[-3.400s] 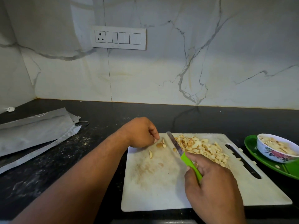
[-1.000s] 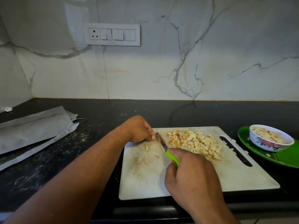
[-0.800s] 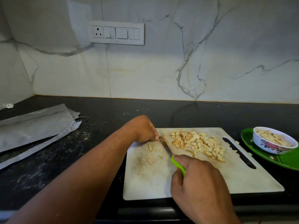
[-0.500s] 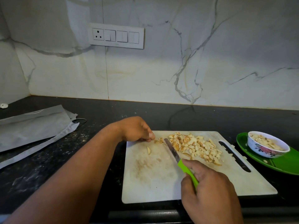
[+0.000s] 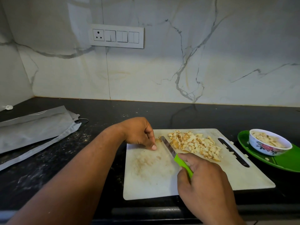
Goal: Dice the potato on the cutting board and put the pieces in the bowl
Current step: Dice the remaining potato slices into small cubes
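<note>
Board (image 5: 203,181): left hand (image 5: 138,132) hides potato scrap (image 5: 158,140).

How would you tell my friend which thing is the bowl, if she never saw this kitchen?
Find the black counter under the marble wall, then look right of the white cutting board. There a green plate lies, and the bowl stands on it. It is the only round white dish with red flowers painted on its side, and it holds potato pieces.

Board (image 5: 203,179) matt white plastic, scuffed, counter (image 5: 48,168) glossy black stone, wall (image 5: 162,70) polished marble, knife handle (image 5: 183,165) green plastic, plate (image 5: 284,161) glossy green.
</note>
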`<state>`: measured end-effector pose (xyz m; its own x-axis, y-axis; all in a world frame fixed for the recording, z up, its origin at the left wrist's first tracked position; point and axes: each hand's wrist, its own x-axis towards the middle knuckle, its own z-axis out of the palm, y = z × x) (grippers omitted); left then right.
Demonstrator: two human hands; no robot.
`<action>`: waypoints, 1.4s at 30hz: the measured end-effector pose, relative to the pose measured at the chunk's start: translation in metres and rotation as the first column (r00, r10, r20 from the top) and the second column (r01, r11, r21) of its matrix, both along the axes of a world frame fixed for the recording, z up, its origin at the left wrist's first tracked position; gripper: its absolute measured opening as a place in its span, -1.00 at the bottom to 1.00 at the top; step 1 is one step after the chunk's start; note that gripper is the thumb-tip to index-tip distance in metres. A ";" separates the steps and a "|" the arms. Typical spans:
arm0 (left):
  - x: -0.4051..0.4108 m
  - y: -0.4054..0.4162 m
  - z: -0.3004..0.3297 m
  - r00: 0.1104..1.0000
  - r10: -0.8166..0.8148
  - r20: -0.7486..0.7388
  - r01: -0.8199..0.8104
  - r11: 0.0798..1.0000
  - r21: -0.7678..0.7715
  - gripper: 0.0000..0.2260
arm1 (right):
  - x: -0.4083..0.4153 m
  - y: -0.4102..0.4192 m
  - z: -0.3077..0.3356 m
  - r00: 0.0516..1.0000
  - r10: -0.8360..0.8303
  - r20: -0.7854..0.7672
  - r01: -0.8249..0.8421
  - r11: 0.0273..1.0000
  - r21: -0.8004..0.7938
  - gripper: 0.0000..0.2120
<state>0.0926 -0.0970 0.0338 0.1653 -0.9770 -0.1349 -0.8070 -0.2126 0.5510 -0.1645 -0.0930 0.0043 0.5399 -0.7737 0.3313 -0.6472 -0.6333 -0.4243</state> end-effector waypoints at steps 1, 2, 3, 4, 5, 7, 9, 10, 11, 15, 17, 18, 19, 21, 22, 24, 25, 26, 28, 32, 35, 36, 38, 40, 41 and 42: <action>0.000 0.002 0.001 1.000 -0.008 -0.009 0.008 1.000 0.009 -0.85 | 0.001 0.000 0.001 1.000 0.016 -0.003 -0.016 1.000 0.000 -0.64; 0.001 0.003 0.003 1.000 -0.018 -0.022 0.018 1.000 0.023 -0.85 | 0.001 0.000 0.002 1.000 0.028 -0.007 -0.028 1.000 0.001 -0.64; 0.003 0.005 0.005 0.999 -0.025 -0.037 0.027 0.999 0.039 -0.86 | 0.002 0.001 0.002 0.999 0.037 -0.011 -0.037 0.999 -0.004 -0.64; 0.005 0.006 0.006 0.999 -0.026 -0.044 0.029 0.998 0.056 -0.86 | 0.003 0.002 0.002 0.999 0.045 -0.014 -0.045 0.999 -0.014 -0.64; 0.007 0.006 0.006 0.999 -0.022 -0.033 0.024 0.998 0.065 -0.85 | 0.003 0.003 0.002 0.999 0.052 -0.013 -0.053 0.998 -0.026 -0.63; 0.009 0.004 0.005 1.000 -0.002 0.015 0.001 0.998 0.064 -0.88 | 0.005 0.006 0.002 0.998 0.062 -0.015 -0.062 0.997 -0.035 -0.61; 0.010 0.002 0.003 1.000 0.017 0.024 -0.018 0.998 0.062 -0.90 | 0.008 0.009 0.002 0.997 0.076 -0.017 -0.077 0.996 -0.038 -0.59; 0.010 0.002 0.002 1.000 0.021 0.018 -0.022 0.998 0.060 -0.91 | 0.009 0.010 0.001 0.996 0.083 -0.026 -0.085 0.995 -0.047 -0.58; 0.010 0.001 0.001 1.000 0.022 0.013 -0.023 0.998 0.053 -0.91 | 0.010 0.011 0.001 0.995 0.090 -0.036 -0.092 0.994 -0.059 -0.58; 0.005 -0.002 -0.004 1.000 0.013 0.023 -0.013 1.000 -0.014 -0.90 | 0.011 0.012 -0.001 0.993 0.094 -0.071 -0.100 0.991 -0.091 -0.57; 0.002 -0.004 -0.006 0.999 0.014 0.030 -0.012 0.999 -0.036 -0.90 | 0.011 0.012 -0.001 0.992 0.089 -0.085 -0.097 0.991 -0.093 -0.57; 0.001 -0.005 -0.006 0.999 0.019 0.031 -0.017 0.999 -0.038 -0.91 | 0.012 0.012 -0.001 0.991 0.091 -0.093 -0.100 0.990 -0.095 -0.57; 0.000 -0.006 -0.007 0.999 0.025 0.031 -0.024 0.999 -0.036 -0.91 | 0.012 0.012 -0.001 0.990 0.093 -0.102 -0.103 0.990 -0.099 -0.57; -0.001 -0.008 -0.006 0.999 0.042 0.028 -0.042 0.999 -0.030 -0.91 | 0.012 0.011 0.000 0.988 0.097 -0.120 -0.109 0.989 -0.099 -0.56; -0.002 -0.008 -0.006 0.998 0.053 0.024 -0.052 0.998 -0.026 -0.90 | 0.011 0.012 0.000 0.986 0.100 -0.133 -0.113 0.989 -0.097 -0.56; -0.003 -0.009 -0.006 0.998 0.068 0.015 -0.068 0.998 -0.019 -0.89 | 0.006 0.014 0.001 0.982 0.106 -0.155 -0.121 0.988 -0.095 -0.55; -0.004 -0.009 -0.006 0.997 0.071 0.013 -0.071 0.997 -0.019 -0.89 | 0.003 0.016 0.003 0.980 0.104 -0.167 -0.121 0.988 -0.096 -0.55; -0.003 -0.009 -0.006 0.997 0.069 0.016 -0.069 0.997 -0.019 -0.89 | -0.001 0.018 0.004 0.980 0.100 -0.174 -0.118 0.988 -0.097 -0.54; -0.001 -0.009 -0.005 0.998 0.051 0.044 -0.050 0.999 -0.017 -0.90 | -0.006 0.022 0.007 0.982 0.082 -0.169 -0.098 0.991 -0.092 -0.54; -0.001 -0.007 -0.003 0.994 0.023 0.106 -0.024 1.000 0.004 -0.91 | 0.000 0.025 0.012 0.989 0.053 -0.139 -0.071 0.989 -0.127 -0.54; -0.003 -0.008 -0.003 0.993 0.056 0.107 -0.057 0.998 0.006 -0.91 | 0.011 0.023 0.007 0.988 0.066 -0.142 -0.084 0.989 -0.122 -0.57; -0.004 -0.009 -0.003 0.993 0.063 0.104 -0.065 0.998 0.011 -0.91 | 0.013 0.024 0.004 0.986 0.070 -0.149 -0.087 0.990 -0.109 -0.57; -0.005 -0.011 -0.002 0.991 0.069 0.112 -0.071 0.997 0.016 -0.91 | 0.012 0.027 0.001 0.983 0.067 -0.169 -0.082 0.993 -0.088 -0.57; -0.004 -0.013 -0.002 0.991 0.080 0.112 -0.082 0.997 0.012 -0.91 | 0.008 0.031 0.000 0.982 0.060 -0.181 -0.074 0.994 -0.074 -0.54; -0.004 -0.013 -0.003 0.990 0.083 0.110 -0.084 0.996 0.010 -0.91 | 0.005 0.034 0.001 0.981 0.052 -0.185 -0.066 0.995 -0.070 -0.54; -0.004 -0.013 -0.003 0.991 0.079 0.111 -0.081 0.997 0.008 -0.90 | 0.002 0.035 0.004 0.981 0.045 -0.187 -0.058 0.996 -0.068 -0.54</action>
<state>0.0891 -0.1098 0.0308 0.2575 -0.9584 -0.1233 -0.8429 -0.2852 0.4562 -0.1621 -0.0576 0.0081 0.6356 -0.7207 0.2769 -0.6758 -0.6928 -0.2517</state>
